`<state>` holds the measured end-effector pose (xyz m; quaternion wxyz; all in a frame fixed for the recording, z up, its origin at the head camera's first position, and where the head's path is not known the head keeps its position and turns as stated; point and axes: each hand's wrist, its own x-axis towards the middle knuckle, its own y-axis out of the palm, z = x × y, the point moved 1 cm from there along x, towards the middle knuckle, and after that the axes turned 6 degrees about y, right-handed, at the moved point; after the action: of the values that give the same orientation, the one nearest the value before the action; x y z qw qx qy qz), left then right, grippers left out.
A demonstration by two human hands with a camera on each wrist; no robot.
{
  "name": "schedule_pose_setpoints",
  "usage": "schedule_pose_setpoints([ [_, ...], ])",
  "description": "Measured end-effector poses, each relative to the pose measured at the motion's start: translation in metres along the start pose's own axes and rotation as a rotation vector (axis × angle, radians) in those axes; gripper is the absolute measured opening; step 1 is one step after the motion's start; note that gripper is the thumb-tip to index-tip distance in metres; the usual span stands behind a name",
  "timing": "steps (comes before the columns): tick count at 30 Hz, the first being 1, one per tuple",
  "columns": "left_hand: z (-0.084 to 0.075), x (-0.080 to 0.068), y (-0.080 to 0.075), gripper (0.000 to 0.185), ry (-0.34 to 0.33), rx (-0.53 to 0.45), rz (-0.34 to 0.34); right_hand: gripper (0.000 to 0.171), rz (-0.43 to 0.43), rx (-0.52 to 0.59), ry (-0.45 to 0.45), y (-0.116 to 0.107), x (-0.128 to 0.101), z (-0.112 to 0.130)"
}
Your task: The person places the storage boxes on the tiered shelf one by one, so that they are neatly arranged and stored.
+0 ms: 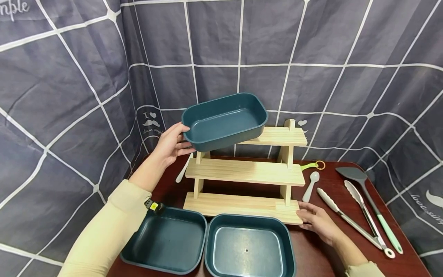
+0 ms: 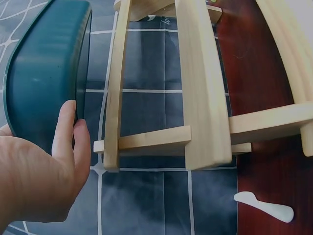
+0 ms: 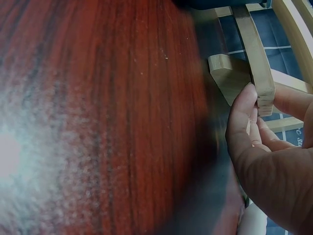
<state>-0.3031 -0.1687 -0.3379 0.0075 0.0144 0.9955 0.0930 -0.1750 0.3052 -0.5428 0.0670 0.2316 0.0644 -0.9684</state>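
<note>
My left hand grips a dark teal rectangular bin by its left end, thumb over the rim and fingers under it. The bin is tilted, its right end higher, above the top tier of a three-tier wooden shelf rack. In the left wrist view, the fingers lie along the underside of the bin, apart from the rack. My right hand pinches the right end of the lowest shelf board. The right wrist view shows thumb and fingers on either side of that board.
Two more teal bins stand in front of the rack, one left and one right. Right of the rack lie a white spoon, tongs and a grey spatula. A white-handled utensil lies at its left. A grey curtain hangs behind.
</note>
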Motion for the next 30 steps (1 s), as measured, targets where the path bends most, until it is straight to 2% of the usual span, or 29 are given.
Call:
schedule_pose_setpoints([
  [9, 0.001, 0.022, 0.021, 0.055, 0.001, 0.019, 0.0, 0.068, -0.004, 0.009, -0.005, -0.001, -0.001, -0.002],
  [17, 0.003, 0.042, 0.035, 0.052, -0.045, 0.037, 0.011, 0.069, -0.004, 0.01, -0.009, -0.001, 0.0, -0.003],
  [23, 0.003, 0.054, 0.047, 0.054, -0.072, 0.044, 0.044, 0.069, -0.01, 0.011, -0.013, -0.001, -0.001, -0.003],
  [30, 0.001, 0.065, 0.055, 0.052, -0.089, 0.065, 0.053, 0.068, -0.006, 0.009, -0.015, -0.001, -0.001, -0.002],
])
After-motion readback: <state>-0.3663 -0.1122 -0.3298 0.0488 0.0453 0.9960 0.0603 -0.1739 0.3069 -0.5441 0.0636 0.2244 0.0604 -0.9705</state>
